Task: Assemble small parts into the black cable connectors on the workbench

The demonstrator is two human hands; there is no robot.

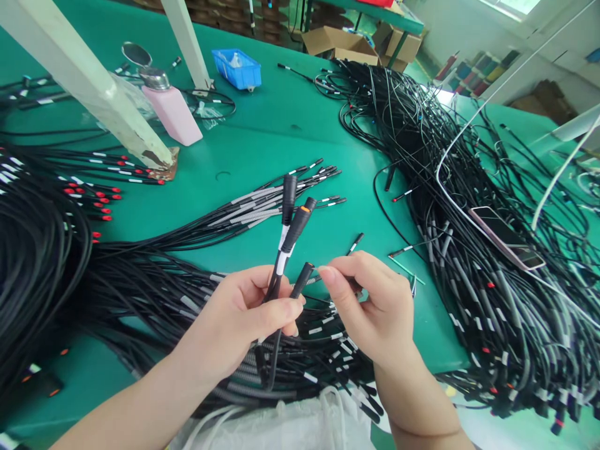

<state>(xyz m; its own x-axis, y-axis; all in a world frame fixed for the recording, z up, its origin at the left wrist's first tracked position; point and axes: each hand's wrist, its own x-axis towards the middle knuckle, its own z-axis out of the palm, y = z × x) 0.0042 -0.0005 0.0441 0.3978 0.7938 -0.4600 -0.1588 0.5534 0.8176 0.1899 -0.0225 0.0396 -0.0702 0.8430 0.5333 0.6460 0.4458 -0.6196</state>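
Gripping a small bunch of black cables [276,278] upright over a green counter [262,144], a person's left hand [244,319] has its fingers [281,309] clamped around the leads. Three plug ends [289,187] rise clear of the fist, two tall and one short. The right hand [375,306] is raised opposite with its palm turned inward. Its thumb and forefinger are pinched together just beside the tip of the shortest plug, and what they pinch, if anything, cannot be made out. White label bands [282,240] wrap the held cables below the plugs, but any print on them is too small to read.

More cable lies around the hands. A deep heap [469,187] covers the right of the counter, with a phone [506,240] resting on top of it. Coils with red-tipped ends [100,197] sit at left. A pink pump bottle [173,112] and a blue tray [237,69] stand farther back, beside a white post [89,87], and neither shows legible lettering.
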